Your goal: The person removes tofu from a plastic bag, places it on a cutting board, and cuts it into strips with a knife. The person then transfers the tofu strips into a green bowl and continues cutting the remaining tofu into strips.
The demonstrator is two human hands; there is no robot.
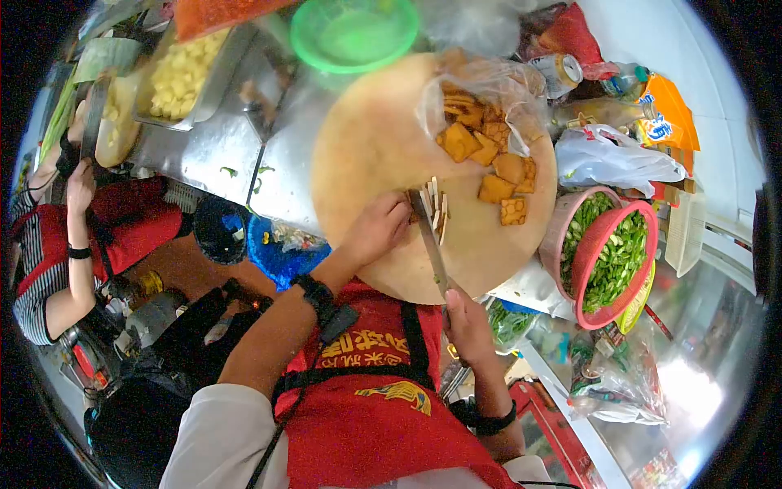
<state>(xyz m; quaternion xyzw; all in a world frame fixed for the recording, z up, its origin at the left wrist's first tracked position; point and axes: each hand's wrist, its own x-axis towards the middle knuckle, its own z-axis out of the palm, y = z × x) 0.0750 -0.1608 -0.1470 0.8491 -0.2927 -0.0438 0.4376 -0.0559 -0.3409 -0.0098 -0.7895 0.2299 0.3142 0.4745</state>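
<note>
On the round wooden cutting board (358,122), my left hand (379,231) has its fingers curled and pressed down on a brown piece of dried tofu, mostly hidden under the fingertips. My right hand (468,326) grips the handle of a kitchen knife (432,244), whose blade stands against that piece. Just right of the blade lie pale cut strips (440,213). Farther right, several whole brown tofu squares (495,189) rest loose on the board. More squares spill from a clear plastic bag (529,90) at the board's upper right.
Right of the board are a pink basket and a red basket (580,285) of cut green peppers. A green bowl (358,37) stands behind the board. At left, a metal tray (191,114) holds pale chunks, and a co-worker (81,220) holds a knife over another board. Bags and a can (562,73) crowd the back right.
</note>
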